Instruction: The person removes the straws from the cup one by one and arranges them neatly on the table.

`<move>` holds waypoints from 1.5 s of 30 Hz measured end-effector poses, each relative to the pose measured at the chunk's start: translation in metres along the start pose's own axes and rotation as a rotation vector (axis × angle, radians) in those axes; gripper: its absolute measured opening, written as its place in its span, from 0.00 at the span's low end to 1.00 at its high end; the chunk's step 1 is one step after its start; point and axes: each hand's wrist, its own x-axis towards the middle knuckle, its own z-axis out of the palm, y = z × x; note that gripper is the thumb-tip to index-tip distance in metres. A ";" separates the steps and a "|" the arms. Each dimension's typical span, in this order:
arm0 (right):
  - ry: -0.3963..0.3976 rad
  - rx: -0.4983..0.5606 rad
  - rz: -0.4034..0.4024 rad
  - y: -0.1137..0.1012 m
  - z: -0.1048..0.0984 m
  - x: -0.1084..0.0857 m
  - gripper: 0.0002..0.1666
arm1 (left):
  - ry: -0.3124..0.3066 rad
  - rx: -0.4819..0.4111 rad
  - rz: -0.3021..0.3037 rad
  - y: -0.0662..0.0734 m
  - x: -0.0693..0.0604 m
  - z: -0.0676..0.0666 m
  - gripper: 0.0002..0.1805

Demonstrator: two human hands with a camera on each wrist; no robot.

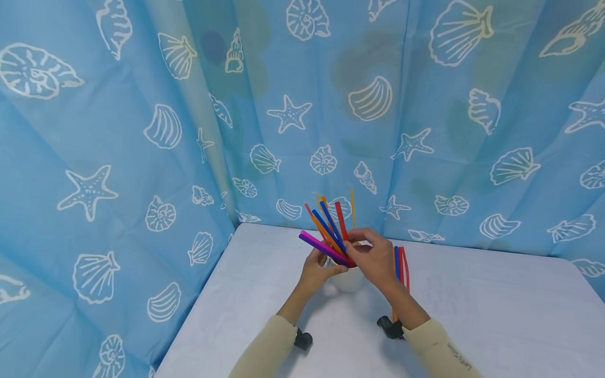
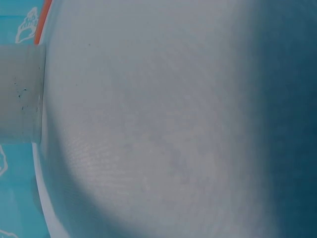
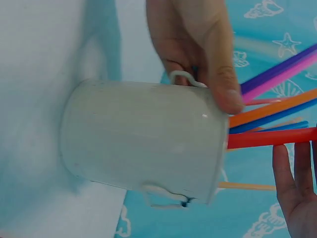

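One white cup (image 3: 143, 135) upright near the far edge of the table (image 1: 472, 315), gripped handle-side by the left hand (image 1: 313, 273), presumably for steadiness; straws (image 3: 275, 107) propped inside; red straw (image 1: 340, 219) pinched by the right hand (image 1: 376, 261), probably for control of its lean.

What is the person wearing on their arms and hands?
The left sleeve and right sleeve are long and cream-coloured. Dark writing marks the right one, too small to read surely. A small black gadget shows by each cuff, left and right. The left hand and right hand wear no gloves.
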 end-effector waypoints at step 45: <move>0.163 -0.203 0.289 0.006 -0.120 0.002 0.22 | 0.030 0.017 -0.064 -0.006 0.001 0.003 0.39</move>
